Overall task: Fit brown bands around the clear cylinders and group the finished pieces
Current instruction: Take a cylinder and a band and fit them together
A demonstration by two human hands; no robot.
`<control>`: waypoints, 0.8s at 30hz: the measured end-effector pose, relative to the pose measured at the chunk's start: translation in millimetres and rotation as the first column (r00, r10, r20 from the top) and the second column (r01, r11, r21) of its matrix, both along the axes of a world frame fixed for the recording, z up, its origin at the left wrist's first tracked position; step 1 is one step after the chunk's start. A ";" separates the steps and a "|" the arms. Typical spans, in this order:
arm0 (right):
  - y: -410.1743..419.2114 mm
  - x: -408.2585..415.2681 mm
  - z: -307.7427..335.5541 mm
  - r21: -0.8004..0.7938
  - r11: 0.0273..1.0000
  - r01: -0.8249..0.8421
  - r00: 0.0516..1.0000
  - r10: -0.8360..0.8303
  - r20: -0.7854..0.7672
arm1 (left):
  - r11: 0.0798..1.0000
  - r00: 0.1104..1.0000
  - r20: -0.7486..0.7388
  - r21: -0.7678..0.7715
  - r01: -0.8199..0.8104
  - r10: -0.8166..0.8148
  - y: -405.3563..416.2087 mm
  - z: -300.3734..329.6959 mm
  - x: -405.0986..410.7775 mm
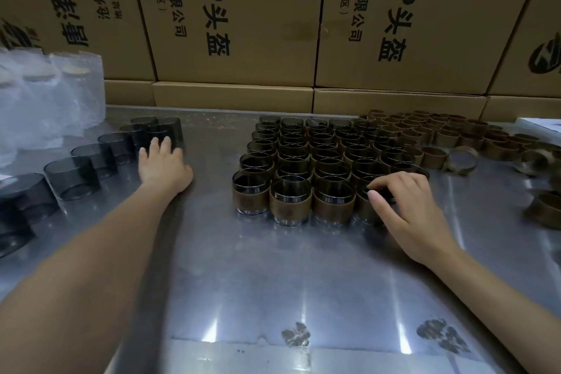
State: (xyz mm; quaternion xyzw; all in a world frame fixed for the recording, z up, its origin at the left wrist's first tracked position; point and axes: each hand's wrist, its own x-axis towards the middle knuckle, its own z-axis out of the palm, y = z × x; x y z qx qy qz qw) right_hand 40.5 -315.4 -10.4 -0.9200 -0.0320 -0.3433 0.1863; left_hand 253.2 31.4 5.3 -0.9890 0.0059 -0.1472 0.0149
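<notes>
A tight block of several banded cylinders stands upright in rows at the table's middle. My right hand grips the front right banded cylinder of that block by its rim, fingers curled over the top. Bare smoky clear cylinders run in a diagonal line along the left. My left hand reaches to the far end of that line, fingertips on a bare cylinder; its grasp is hidden behind the hand. Loose brown bands lie heaped at the back right.
The work surface is a shiny metal table. Stacked cardboard boxes wall off the back. Clear plastic bags sit at the back left. More brown bands lie by the right edge. A white object shows far right.
</notes>
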 end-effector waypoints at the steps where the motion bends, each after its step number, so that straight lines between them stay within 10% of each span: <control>1: -0.1 0.7 0.0 0.008 1.000 -0.005 1.000 0.005 -0.002 | 1.000 0.999 -0.030 -0.013 -0.012 0.012 1.7 2.1 4.7; 24: -0.7 0.0 0.3 0.053 0.998 -0.015 0.999 0.017 -0.043 | 0.996 0.982 -0.191 -0.084 -0.019 0.003 10.3 33.9 40.2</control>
